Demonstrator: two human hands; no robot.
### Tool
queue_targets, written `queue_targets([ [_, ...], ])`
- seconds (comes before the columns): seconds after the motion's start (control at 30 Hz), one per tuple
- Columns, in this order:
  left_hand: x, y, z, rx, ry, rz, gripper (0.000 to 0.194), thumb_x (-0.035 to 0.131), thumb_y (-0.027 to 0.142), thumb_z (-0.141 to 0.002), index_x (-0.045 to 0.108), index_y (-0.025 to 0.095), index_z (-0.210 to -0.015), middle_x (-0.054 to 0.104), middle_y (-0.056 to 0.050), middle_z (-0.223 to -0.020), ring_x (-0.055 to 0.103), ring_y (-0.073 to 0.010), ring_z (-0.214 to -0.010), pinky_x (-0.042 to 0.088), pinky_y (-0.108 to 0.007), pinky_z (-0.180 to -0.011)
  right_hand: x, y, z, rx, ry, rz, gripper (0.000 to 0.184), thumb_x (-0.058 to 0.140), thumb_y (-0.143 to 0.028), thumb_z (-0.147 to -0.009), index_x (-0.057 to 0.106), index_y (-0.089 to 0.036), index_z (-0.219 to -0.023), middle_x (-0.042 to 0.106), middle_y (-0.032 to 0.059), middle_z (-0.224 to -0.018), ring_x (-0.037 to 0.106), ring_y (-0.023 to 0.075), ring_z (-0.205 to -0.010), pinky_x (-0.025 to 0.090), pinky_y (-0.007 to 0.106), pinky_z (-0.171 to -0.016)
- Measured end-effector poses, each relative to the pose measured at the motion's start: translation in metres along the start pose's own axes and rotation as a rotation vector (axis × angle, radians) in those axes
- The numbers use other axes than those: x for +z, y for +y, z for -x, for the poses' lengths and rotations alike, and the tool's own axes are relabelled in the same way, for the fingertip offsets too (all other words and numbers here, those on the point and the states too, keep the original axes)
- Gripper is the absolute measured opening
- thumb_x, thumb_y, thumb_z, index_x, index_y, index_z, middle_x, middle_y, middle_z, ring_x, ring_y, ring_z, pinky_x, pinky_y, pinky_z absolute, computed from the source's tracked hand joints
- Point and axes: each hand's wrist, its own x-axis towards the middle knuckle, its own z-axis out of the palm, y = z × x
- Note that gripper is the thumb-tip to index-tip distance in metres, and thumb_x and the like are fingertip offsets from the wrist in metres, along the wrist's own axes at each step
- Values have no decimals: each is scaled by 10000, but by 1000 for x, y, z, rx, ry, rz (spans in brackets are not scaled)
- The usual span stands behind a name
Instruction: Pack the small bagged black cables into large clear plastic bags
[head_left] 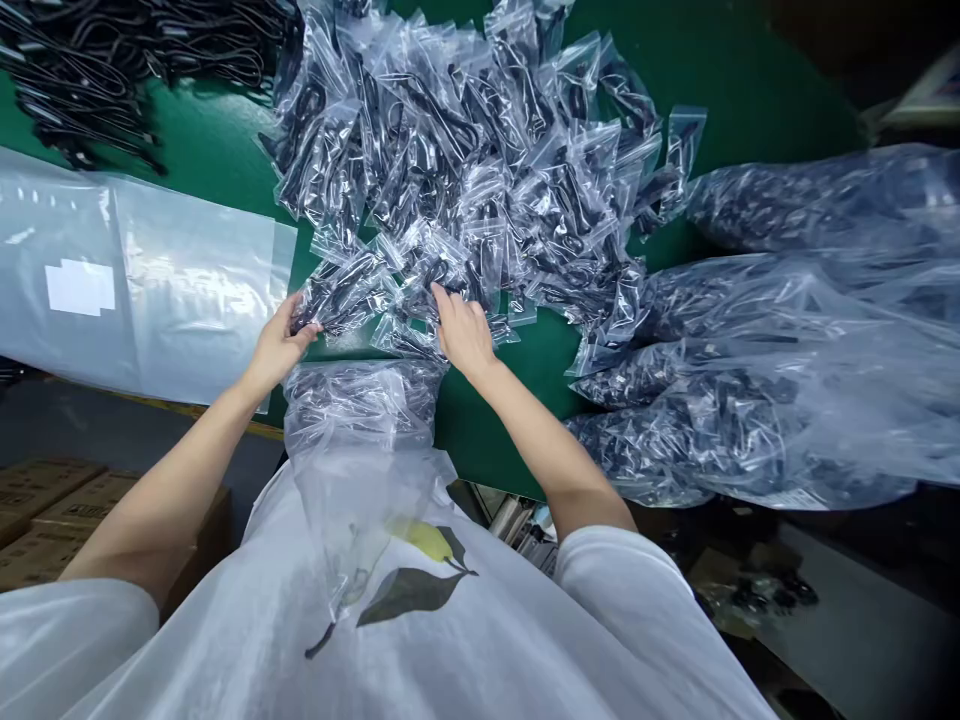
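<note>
A large heap of small clear zip bags (465,130), each with a black cable inside, covers the middle of the table. At the heap's near left corner, my left hand (279,345) is closed around the end of some bagged cables (349,290). My right hand (463,330) reaches onto the near edge of the heap, index finger stretched out and touching the bags; its other fingers are partly hidden, and a grip does not show. Between my arms, against my shirt, lies a big clear plastic bag (364,400) with packed bags in its far end.
Flat clear plastic sheets or large bags (195,270) lie at the left. Loose black cables (97,70) are piled at the far left. Several filled large bags (735,430) line the right side of the green table (517,425). Cardboard boxes (67,500) stand below at the left.
</note>
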Motion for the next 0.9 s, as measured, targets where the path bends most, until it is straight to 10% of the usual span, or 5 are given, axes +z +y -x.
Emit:
queue_targets([
  [0.17,-6,3,6,-76,86,-67,359,701,455,-737,660,163,-942,655,-4,-792,611,-182,-788,507,-273,-752,4,5,-68,-210,-153,153,391,309,-22,-971,632,-85,-1182,627,175,-1096,570,265,-1007,403,443,-974],
  [0.43,17,15,1,-451,53,605,337,593,185,-793,628,120,-1121,614,20,-615,622,-116,-553,490,-206,-553,-4,-7,-44,-143,-74,-44,250,549,-205,-962,584,-103,-1187,575,173,-1188,553,303,-1074,464,466,-961],
  [0.63,65,23,0,-530,-488,395,525,607,94,-813,552,120,-1335,785,-117,-932,752,-204,-730,583,-286,-695,12,-64,-122,-300,-83,-134,277,475,-187,-1000,576,-107,-1246,580,157,-1221,529,285,-1166,445,433,-1009],
  [0.8,81,5,-14,-257,-325,-94,647,554,43,-823,491,162,-1456,785,-87,-943,745,-274,-1006,513,-387,-1003,22,-87,-149,-398,-211,24,260,494,-137,-972,647,-121,-1181,644,152,-1199,539,294,-1198,412,431,-1040],
  [0.9,80,-7,-16,-299,-127,191,523,631,-2,-729,660,183,-1217,759,-96,-1069,640,-303,-1236,376,-417,-1164,21,-76,-136,-208,-227,8,247,595,-247,-953,659,-110,-1147,679,173,-1179,597,307,-1161,439,416,-1018],
])
